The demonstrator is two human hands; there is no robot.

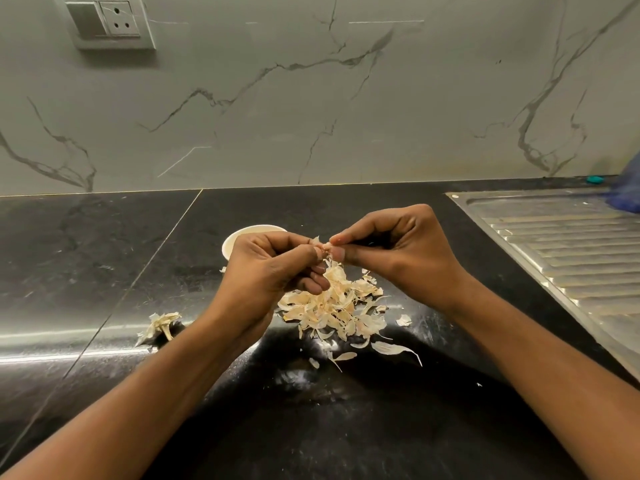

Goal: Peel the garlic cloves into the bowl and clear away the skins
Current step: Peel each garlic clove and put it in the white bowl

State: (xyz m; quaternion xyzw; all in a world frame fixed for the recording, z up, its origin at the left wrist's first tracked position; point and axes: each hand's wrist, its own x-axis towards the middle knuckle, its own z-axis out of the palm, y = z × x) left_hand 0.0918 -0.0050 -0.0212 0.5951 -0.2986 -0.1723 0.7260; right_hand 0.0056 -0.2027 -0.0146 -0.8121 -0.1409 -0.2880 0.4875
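1. The clove is small and pale with pinkish skin. Both hands pinch it above the counter, just in front of the bowl. Only a little of it shows between the fingertips.
2. The left hand has curled fingers and grips the clove with the thumb and forefinger.
3. The right hand pinches the other end with bent fingers.
4. The bowl is white and round. The left hand hides most of it, so its inside cannot be seen.
5. The skins lie in a dry, papery, cream heap on the glossy black counter, under the hands.
6. A bare garlic stem lies to the left, apart from the heap.
7. The ribbed steel drainboard is cut off at the right, and a blue thing on it is blurred.
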